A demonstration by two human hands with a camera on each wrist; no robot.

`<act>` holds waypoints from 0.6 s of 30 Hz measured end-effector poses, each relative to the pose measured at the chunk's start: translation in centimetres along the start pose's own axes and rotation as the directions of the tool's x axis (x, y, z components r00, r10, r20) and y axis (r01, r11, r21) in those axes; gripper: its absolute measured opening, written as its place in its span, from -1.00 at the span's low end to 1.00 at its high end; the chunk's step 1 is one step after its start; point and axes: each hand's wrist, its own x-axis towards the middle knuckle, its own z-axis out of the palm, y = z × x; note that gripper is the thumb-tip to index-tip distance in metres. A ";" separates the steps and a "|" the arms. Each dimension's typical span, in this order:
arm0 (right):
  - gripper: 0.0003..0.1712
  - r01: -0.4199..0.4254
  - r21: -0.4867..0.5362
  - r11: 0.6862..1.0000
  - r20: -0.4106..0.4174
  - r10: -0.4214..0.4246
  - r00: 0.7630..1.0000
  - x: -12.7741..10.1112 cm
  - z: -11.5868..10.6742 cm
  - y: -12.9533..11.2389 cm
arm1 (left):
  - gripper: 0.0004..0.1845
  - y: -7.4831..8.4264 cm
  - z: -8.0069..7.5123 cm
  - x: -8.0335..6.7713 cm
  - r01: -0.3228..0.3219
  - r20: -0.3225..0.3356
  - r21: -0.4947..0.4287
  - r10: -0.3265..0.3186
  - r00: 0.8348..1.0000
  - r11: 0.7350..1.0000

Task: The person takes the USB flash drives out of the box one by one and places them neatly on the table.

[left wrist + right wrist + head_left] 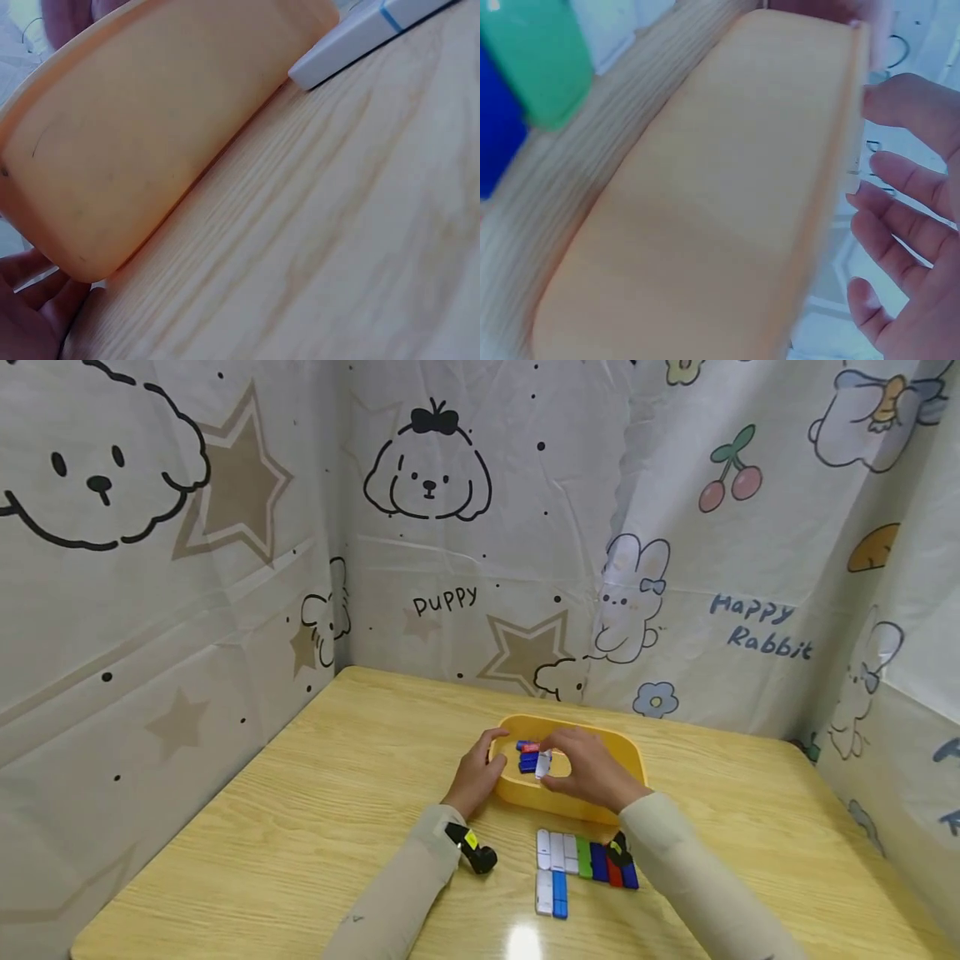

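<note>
White fabric printed with puppies, rabbits and stars hangs behind the wood-grain table and along its left and right edges. Pale sleeves reach in from the table's near side, each with a small black camera at the wrist. A yellow plastic basin sits near the middle of the table's far edge, well apart from the far left corner. The right hand is over the basin, its thumb and fingers pinching a white stick above the inside. The left hand grips the basin's left end, fingers curled against the rim and outer wall. On the table's near side of the basin, flat plastic sticks lie side by side in a row: three white, then a green stick, blue, a red stick and blue. Against the row's left end, nearer the table's near edge, lie another white one and a blue stick. Inside the basin, a few blue sticks and a red piece lie toward the left.
</note>
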 end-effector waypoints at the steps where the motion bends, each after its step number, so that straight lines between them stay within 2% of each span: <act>1: -0.53 -0.003 0.002 1.000 -0.007 0.003 1.000 -0.5 -0.3 -0.1 | -0.55 0.1 0.0 0.0 0.002 -0.001 0.001 -0.002 1.000 1.000; 5: -0.55 0.007 0.011 1.000 -0.039 -0.007 0.999 -2.5 -1.0 -0.4 | -0.55 0.2 -0.1 0.0 0.009 0.004 0.008 -0.009 1.000 1.000; 11: -0.55 0.049 0.033 0.998 -0.071 -0.047 0.996 -5.7 -0.4 -0.8 | -0.55 0.2 -0.1 0.0 0.008 0.001 0.020 -0.008 1.000 1.000; 18: -0.51 0.035 0.106 0.994 -0.027 -0.032 0.999 -9.4 0.5 -1.4 | -0.54 0.1 -0.1 0.1 0.008 0.003 0.002 -0.008 1.000 1.000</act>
